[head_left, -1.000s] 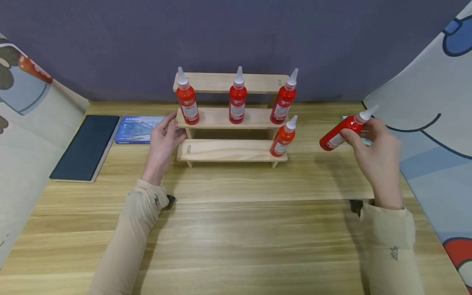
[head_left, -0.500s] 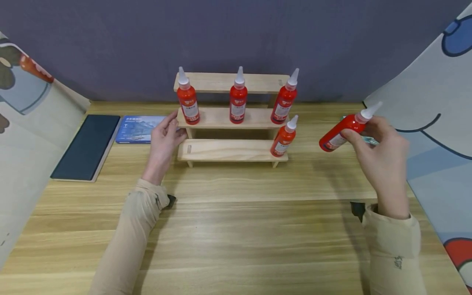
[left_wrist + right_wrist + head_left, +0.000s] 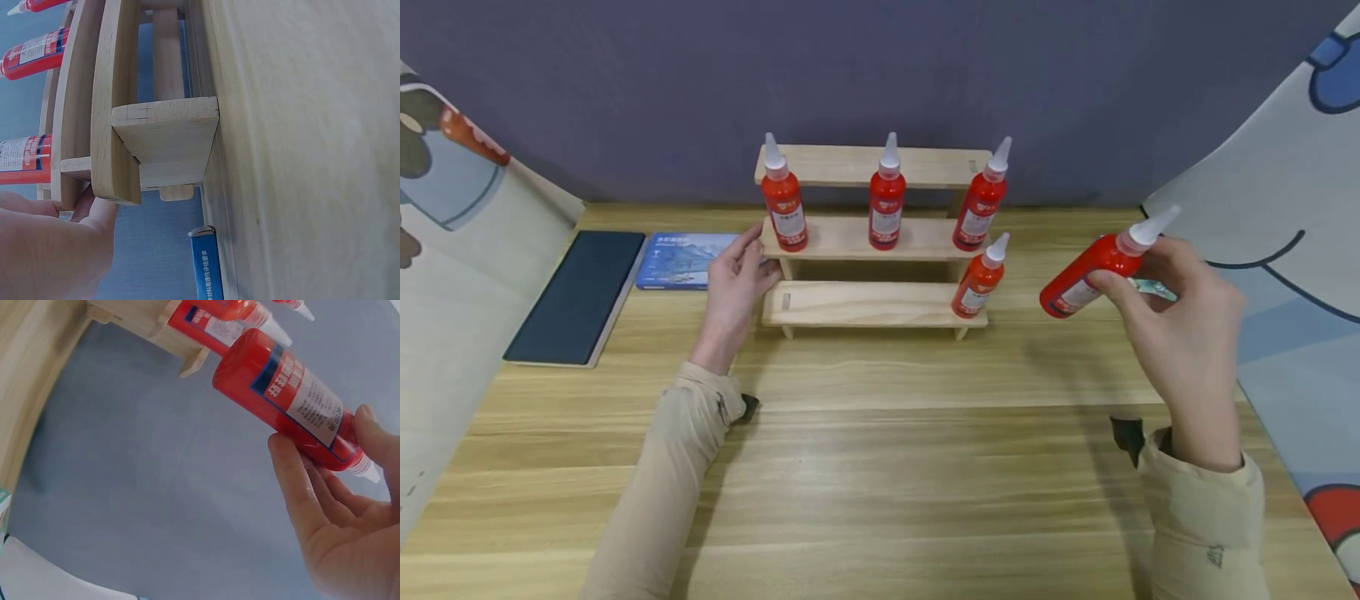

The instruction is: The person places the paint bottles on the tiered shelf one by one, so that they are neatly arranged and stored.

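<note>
My right hand (image 3: 1191,325) pinches a red squeeze bottle (image 3: 1086,275) between thumb and fingers, in the air right of a tiered wooden rack (image 3: 865,304). The bottle is tilted, its white nozzle up to the right and its base down to the left. My left hand (image 3: 733,287) holds the rack's left end at the middle shelf, some fingertips hidden behind the wood in the left wrist view. Three similar bottles stand along the middle shelf: left (image 3: 786,208), centre (image 3: 887,208) and right (image 3: 981,208). Another bottle (image 3: 977,279) stands at the bottom shelf's right end.
A blue flat box (image 3: 681,258) lies left of the rack, partly behind my left hand. Beside it is a dark-covered book (image 3: 576,300). A greenish thing (image 3: 1153,288) shows behind my right hand. A dark partition (image 3: 880,75) rises behind the rack.
My right hand has come slightly nearer and lower with the bottle, which looks a little larger now. The left hand keeps its place at the rack.
</note>
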### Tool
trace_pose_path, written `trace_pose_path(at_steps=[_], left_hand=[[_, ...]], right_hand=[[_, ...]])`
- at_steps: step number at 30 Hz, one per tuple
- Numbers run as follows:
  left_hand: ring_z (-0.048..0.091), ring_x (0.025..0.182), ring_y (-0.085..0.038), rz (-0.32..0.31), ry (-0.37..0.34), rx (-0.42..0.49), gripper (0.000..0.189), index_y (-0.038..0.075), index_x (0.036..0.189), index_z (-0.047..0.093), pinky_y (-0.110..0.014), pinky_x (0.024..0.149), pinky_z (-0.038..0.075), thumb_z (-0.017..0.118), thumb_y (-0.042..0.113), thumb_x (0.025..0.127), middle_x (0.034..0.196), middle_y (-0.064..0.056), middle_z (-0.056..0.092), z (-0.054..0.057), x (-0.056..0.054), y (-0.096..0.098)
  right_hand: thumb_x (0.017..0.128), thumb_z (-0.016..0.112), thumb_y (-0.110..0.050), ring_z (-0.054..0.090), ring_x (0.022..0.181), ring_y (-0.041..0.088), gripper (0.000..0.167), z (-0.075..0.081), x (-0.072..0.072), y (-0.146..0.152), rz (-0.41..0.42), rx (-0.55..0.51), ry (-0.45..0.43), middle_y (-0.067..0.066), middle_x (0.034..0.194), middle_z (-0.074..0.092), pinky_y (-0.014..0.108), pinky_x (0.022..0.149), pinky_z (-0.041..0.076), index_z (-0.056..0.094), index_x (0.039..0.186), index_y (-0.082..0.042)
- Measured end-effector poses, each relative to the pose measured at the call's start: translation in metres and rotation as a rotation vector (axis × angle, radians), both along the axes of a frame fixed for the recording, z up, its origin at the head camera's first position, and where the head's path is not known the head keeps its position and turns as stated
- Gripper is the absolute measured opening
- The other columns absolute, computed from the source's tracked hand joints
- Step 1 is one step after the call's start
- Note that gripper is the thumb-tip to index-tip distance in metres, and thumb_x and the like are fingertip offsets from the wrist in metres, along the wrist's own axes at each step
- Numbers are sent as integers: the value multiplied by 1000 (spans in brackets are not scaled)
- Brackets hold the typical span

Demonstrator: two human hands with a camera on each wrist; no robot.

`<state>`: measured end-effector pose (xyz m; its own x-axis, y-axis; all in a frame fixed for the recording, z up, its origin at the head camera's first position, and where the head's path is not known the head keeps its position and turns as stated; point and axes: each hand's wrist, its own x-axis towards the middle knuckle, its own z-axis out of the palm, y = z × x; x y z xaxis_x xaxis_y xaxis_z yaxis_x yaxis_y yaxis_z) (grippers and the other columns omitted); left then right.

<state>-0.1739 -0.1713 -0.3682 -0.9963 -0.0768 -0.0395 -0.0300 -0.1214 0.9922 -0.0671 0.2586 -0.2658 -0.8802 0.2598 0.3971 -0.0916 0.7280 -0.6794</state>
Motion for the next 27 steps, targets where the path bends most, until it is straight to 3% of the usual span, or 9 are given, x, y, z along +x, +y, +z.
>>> trace_pose_path(at_steps=[7,12,18,27], left_hand=[[54,142,-39,-3,5,2,50,4,165,38,-37,116,49,41,21,118,166,-23,42,0,0,0],[56,140,-38,-1,2,-1,50,4,166,37,-37,116,49,41,21,118,166,-23,40,-1,0,0],[62,132,-31,13,-3,-3,49,5,165,40,-36,115,50,42,21,118,165,-22,43,1,0,0],[59,136,-34,7,-4,-12,50,6,165,39,-36,115,50,42,21,118,166,-22,42,1,1,0]], right_hand=[[95,87,-20,64,100,-2,47,5,6,-11,36,12,49,8,124,75,1,77,50,72,137,-7],[91,89,-10,65,99,-1,47,5,5,-22,106,-7,77,6,119,75,2,79,52,72,134,-2],[89,89,-5,65,101,1,48,4,0,-35,180,-50,61,8,121,74,3,78,54,72,134,0],[88,91,-5,67,100,2,44,-1,-6,-53,288,-57,46,8,117,76,6,78,56,73,127,1]])
